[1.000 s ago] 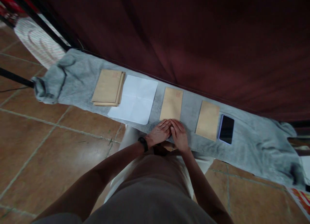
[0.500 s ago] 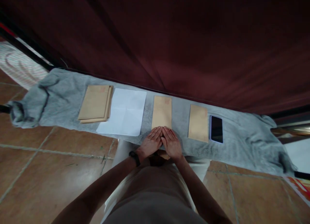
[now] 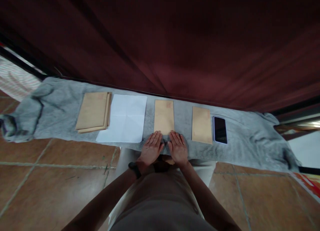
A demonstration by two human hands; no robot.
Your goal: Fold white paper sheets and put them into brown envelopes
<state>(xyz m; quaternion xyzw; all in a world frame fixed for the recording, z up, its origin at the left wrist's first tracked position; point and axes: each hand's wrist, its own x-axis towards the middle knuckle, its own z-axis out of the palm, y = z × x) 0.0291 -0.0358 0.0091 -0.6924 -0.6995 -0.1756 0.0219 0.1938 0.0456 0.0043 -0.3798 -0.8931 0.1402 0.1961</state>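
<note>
At the frame's centre, the brown paper envelope (image 3: 164, 117) looks light, thin and easily creased, best pinched along its side edges, while the left hand (image 3: 151, 148) and right hand (image 3: 178, 148) rest at its lower corners, fingers (image 3: 155, 137) straight, gripping nothing.

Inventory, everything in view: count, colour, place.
Stacked envelopes: several, tan, left
Paper: 1 visible, white, partly under them
Middle envelope: 1, tan, centre
Right envelope: 1, tan, left of phone
Phone: 1, black, purple-edged, right
Cloth: 1, grey, beneath these
Hanging fabric: 1, dark red, behind
Striped fabric: 1, pale, far left
Bars: several, black, both edges
Unclear items: several, red, white, right edge
Floor: 1, brown, tiled, below
Top: 1, brownish, bottom centre
Wristband: 1, black, left wrist
Left hand, right hand: 1 each, bare, at middle envelope's edge
</note>
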